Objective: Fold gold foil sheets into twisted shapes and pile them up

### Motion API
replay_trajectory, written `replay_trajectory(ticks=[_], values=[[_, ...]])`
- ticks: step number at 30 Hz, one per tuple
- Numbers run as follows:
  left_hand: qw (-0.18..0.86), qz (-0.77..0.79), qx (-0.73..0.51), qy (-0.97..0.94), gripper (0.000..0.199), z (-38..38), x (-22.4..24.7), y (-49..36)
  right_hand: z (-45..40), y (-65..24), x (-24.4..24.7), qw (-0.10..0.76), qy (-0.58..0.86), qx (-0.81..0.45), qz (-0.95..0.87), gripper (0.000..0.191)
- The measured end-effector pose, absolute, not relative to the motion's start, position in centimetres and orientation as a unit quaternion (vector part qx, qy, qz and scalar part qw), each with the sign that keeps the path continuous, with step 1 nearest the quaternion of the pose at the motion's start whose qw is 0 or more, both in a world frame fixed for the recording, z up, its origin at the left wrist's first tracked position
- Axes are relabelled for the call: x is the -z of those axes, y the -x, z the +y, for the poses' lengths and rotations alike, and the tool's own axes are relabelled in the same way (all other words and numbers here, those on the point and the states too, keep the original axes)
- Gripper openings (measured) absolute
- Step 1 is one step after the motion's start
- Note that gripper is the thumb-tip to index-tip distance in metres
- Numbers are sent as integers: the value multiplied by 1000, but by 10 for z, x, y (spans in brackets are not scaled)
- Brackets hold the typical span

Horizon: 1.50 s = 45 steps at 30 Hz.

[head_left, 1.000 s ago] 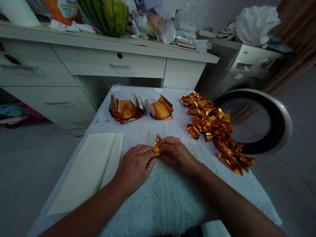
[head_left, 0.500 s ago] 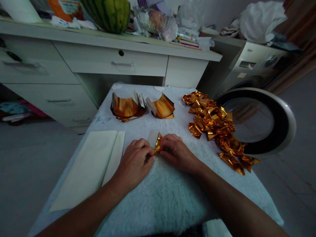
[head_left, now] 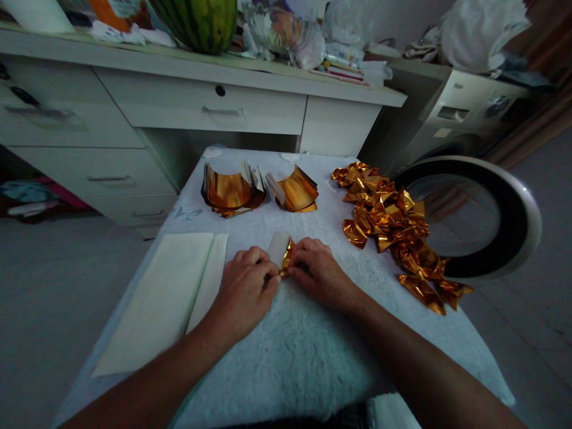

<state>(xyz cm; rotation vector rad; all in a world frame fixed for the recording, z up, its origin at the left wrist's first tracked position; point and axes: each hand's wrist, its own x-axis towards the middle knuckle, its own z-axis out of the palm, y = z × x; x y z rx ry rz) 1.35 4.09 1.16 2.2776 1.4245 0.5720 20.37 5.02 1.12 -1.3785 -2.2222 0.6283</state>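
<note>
A small sheet of gold foil paper (head_left: 287, 257), with a pale back (head_left: 277, 245), is between my hands at the middle of the table, partly folded. My left hand (head_left: 250, 283) pinches its lower left end between thumb and fingers. On its right edge my right hand (head_left: 315, 271) is closed, thumb and fingertips gripping it. Beyond them stand two curved stacks of gold foil sheets, a left stack (head_left: 230, 190) and a right stack (head_left: 297, 190). To the right lies a heap of folded gold foil pieces (head_left: 386, 217).
White paper sheets (head_left: 156, 298) lie on the cloth-covered table (head_left: 304, 357) at left. Behind it stands a white desk (head_left: 196, 101) with drawers, a watermelon (head_left: 196, 24) and clutter on top. At right, a washing machine's open round door (head_left: 513, 220) reaches beside the table edge.
My fingertips have drawn slightly closer together at the lower end of the foil, and less of the gold face shows. The camera view has shifted a little.
</note>
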Motion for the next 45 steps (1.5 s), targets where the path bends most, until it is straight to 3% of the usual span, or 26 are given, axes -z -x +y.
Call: replay_trajectory(ticks=[34, 45], values=[[113, 509, -168, -837, 20, 36, -7, -20, 50, -191, -6, 238, 551, -196, -775, 12], [114, 520, -190, -825, 10, 35, -6, -20, 48, -191, -5, 228, 558, -181, -777, 10]])
